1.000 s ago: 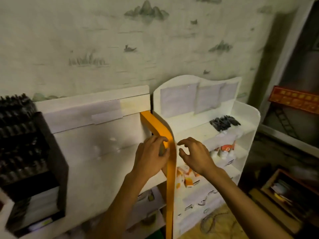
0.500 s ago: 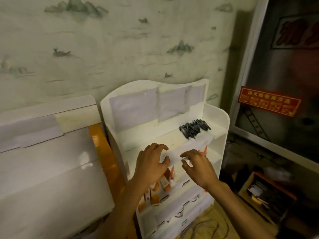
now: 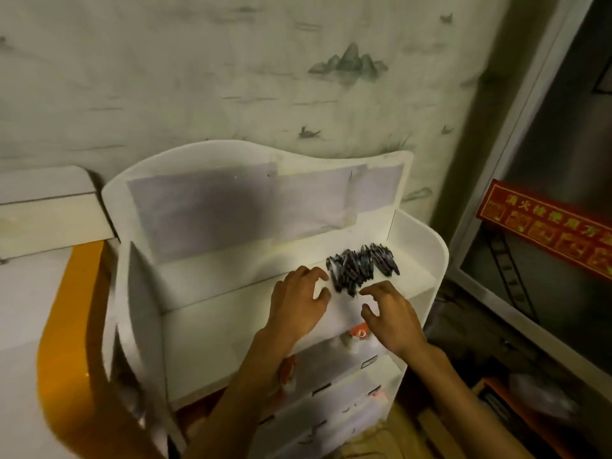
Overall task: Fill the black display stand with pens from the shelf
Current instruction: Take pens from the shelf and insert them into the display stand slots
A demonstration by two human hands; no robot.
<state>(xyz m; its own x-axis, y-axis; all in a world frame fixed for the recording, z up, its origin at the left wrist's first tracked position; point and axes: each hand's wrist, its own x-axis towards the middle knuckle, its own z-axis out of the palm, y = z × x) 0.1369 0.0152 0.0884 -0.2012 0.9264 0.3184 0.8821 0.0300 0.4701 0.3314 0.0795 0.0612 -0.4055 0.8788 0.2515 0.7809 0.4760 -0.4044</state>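
While hovering, left hand (image 3: pixel 299 301) | right hand (image 3: pixel 390 313) | seemingly empty, near pens (image 3: pixel 362 265)

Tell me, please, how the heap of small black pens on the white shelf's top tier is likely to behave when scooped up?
The heap of small black pens lies loose, so it would probably scatter. The pens look slim and rounded, likely to roll on the smooth white shelf. Left hand and right hand flank it, suggesting a two-handed gather.

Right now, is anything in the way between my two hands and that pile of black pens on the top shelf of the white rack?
Nothing visible is. The left hand and right hand hover with fingers spread just short of the pile of black pens on the white rack's top shelf; only bare shelf lies between.
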